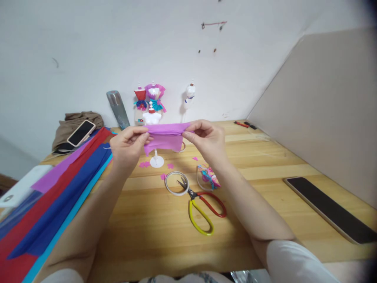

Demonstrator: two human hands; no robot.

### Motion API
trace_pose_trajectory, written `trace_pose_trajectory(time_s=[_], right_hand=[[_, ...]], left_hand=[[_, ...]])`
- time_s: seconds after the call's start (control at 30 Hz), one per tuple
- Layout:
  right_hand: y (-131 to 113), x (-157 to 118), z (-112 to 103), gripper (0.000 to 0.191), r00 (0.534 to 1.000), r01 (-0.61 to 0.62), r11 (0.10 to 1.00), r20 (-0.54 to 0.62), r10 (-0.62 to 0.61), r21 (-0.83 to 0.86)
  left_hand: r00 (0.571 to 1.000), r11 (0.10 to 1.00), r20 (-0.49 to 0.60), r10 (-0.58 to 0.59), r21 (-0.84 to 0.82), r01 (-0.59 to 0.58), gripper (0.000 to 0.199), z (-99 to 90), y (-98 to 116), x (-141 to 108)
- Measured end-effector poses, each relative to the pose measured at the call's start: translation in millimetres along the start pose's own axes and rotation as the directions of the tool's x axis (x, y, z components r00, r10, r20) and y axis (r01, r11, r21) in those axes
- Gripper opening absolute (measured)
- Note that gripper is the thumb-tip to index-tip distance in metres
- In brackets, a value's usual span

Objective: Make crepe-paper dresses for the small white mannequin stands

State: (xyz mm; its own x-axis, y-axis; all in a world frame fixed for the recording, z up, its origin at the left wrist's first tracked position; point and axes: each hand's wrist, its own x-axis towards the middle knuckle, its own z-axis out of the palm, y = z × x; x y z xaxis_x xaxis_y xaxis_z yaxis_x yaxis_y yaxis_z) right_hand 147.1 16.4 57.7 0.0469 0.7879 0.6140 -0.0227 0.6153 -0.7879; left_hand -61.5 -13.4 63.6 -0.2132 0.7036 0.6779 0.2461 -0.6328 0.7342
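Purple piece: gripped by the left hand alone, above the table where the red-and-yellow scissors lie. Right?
Not quite: the right hand grips the purple piece too, along with the left hand, per the head view. The red-and-yellow scissors do lie on the table.

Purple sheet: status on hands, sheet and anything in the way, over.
Left hand, right hand: each pinching one end. Purple sheet raised, folds across upper part. Nothing in front; white stand behind.
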Motion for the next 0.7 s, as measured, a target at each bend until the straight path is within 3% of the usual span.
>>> trace_pose_trajectory(time_s=[0.33,0.7], right_hand=[[-2.4,2.9,-5.4,0.018,0.999,-0.034,0.999,0.033,0.034,-0.002],[5.3,3.6,-5.4,0.018,1.0,0.024,0.999,0.013,-0.024,-0.021]], left_hand=[[0.992,0.987,-0.011,-0.126,-0.107,0.124,0.012,4.0,1.5,0.9],[0.992,0.985,-0.021,-0.127,-0.123,0.123,0.01,8.1,1.9,-1.7]])
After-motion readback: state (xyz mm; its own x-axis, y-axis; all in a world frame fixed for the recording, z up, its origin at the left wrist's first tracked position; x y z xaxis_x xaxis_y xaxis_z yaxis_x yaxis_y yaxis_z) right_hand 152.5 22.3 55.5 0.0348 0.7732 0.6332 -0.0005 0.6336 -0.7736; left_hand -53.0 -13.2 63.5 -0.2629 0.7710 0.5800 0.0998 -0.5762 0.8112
